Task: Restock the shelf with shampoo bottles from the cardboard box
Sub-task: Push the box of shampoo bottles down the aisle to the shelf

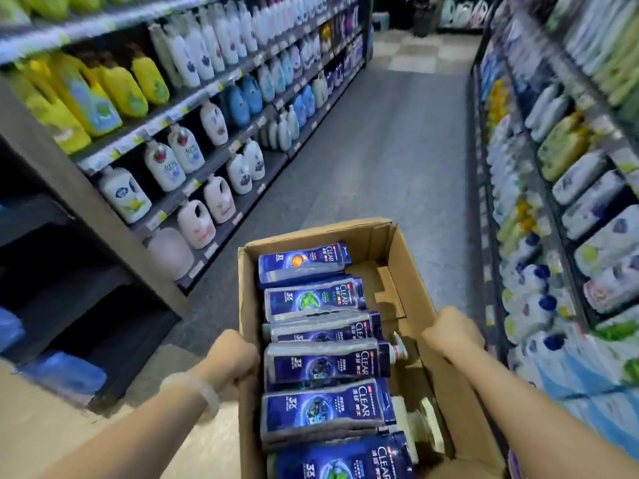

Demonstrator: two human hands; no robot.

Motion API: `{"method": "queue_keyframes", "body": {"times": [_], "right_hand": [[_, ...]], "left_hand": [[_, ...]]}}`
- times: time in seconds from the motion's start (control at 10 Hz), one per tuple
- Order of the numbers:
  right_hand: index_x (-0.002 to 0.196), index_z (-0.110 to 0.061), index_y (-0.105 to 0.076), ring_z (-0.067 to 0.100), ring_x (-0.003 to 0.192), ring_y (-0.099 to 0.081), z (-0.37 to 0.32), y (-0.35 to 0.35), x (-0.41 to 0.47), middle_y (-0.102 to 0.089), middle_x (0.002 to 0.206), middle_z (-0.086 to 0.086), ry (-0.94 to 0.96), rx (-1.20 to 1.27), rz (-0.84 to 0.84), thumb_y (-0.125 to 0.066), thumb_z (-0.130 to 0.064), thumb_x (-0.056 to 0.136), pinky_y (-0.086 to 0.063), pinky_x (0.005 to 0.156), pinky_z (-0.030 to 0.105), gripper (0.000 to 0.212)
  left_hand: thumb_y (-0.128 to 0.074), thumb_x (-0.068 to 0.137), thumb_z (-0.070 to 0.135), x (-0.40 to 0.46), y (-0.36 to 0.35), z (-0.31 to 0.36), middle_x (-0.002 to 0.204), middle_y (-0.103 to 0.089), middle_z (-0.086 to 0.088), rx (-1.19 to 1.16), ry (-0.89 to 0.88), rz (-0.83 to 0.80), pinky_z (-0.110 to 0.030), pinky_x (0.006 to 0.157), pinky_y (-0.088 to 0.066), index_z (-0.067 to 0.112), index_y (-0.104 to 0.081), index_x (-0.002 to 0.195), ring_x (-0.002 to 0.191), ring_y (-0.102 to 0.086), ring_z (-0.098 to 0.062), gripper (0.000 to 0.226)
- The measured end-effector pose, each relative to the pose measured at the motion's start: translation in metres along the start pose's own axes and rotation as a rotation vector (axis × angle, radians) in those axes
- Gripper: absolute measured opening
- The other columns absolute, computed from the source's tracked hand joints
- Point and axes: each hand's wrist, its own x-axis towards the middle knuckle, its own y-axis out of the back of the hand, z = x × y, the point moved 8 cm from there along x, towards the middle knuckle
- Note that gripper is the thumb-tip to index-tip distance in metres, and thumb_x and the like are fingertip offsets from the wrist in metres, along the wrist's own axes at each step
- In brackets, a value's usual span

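Two hands grip the cardboard box sides, shampoo bottles between.

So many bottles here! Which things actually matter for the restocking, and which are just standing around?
Part of the job:
- cardboard box, gripped by the left hand and right hand
- blue shampoo bottles lying in a row inside it

Just standing around:
- yellow jugs on the left shelves
- white bottles below them
- pump bottles on the right shelves
- bracelet on the left wrist

Brown cardboard box; dark blue printed shampoo bottles; yellow jugs on shelf; grey floor.
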Motion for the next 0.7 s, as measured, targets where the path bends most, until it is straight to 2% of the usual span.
{"method": "queue_keyframes", "body": {"times": [0.1, 0.2, 0.3, 0.4, 0.5, 0.7], "right_hand": [[0.091, -0.009, -0.055, 0.029, 0.094, -0.059, -0.030, 0.029, 0.055, -0.059, 0.090, 0.007, -0.043, 0.035, 0.001, -0.052, -0.014, 0.086, -0.036, 0.058, 0.023, 0.008], [0.096, -0.007, -0.056, 0.028, 0.092, -0.059, -0.057, 0.063, 0.114, -0.060, 0.091, 0.008, -0.086, 0.054, 0.025, -0.052, -0.012, 0.086, -0.039, 0.059, 0.023, 0.011], [0.107, -0.005, -0.059, 0.029, 0.094, -0.059, -0.082, 0.098, 0.182, -0.062, 0.103, 0.012, -0.118, 0.106, 0.065, -0.054, -0.012, 0.086, -0.040, 0.066, 0.026, 0.023], [0.105, -0.005, -0.056, 0.028, 0.088, -0.057, -0.103, 0.137, 0.254, -0.062, 0.105, 0.011, -0.153, 0.094, 0.111, -0.054, -0.012, 0.086, -0.040, 0.065, 0.027, 0.020], [0.106, -0.005, -0.054, 0.030, 0.092, -0.059, -0.126, 0.171, 0.322, -0.061, 0.108, 0.013, -0.187, 0.093, 0.124, -0.052, -0.011, 0.085, -0.042, 0.066, 0.028, 0.022], [0.107, -0.006, -0.055, 0.032, 0.102, -0.059, -0.164, 0.239, 0.471, -0.061, 0.111, 0.014, -0.282, 0.122, 0.150, -0.056, -0.016, 0.084, -0.046, 0.074, 0.031, 0.025]], "left_hand": [[-0.052, 0.081, -0.003, 0.057, 0.017, 0.083, 0.059, -0.049, -0.007, 0.141, -0.032, -0.067, -0.015, 0.026, -0.038, 0.010, -0.041, 0.060, 0.048, -0.048, -0.018, 0.026], [-0.047, 0.081, -0.008, 0.107, 0.020, 0.150, 0.043, -0.048, -0.007, 0.142, -0.084, -0.090, -0.016, 0.022, -0.032, 0.006, -0.041, 0.058, 0.035, -0.047, -0.018, 0.027], [-0.043, 0.076, -0.013, 0.160, 0.024, 0.238, 0.025, -0.039, -0.006, 0.137, -0.121, -0.072, -0.014, 0.025, -0.026, 0.000, -0.043, 0.055, 0.020, -0.039, -0.016, 0.025], [-0.044, 0.075, -0.013, 0.218, 0.017, 0.311, 0.035, -0.044, -0.008, 0.163, -0.149, -0.092, -0.014, 0.027, -0.028, 0.000, -0.044, 0.057, 0.021, -0.040, -0.017, 0.022], [-0.044, 0.074, -0.013, 0.272, 0.015, 0.387, 0.033, -0.044, -0.006, 0.184, -0.169, -0.111, -0.014, 0.026, -0.028, -0.001, -0.045, 0.057, 0.018, -0.038, -0.015, 0.021], [-0.046, 0.077, -0.009, 0.388, 0.002, 0.544, 0.053, -0.050, -0.013, 0.232, -0.236, -0.166, -0.017, 0.026, -0.031, -0.001, -0.046, 0.064, 0.039, -0.048, -0.023, 0.016]]}}
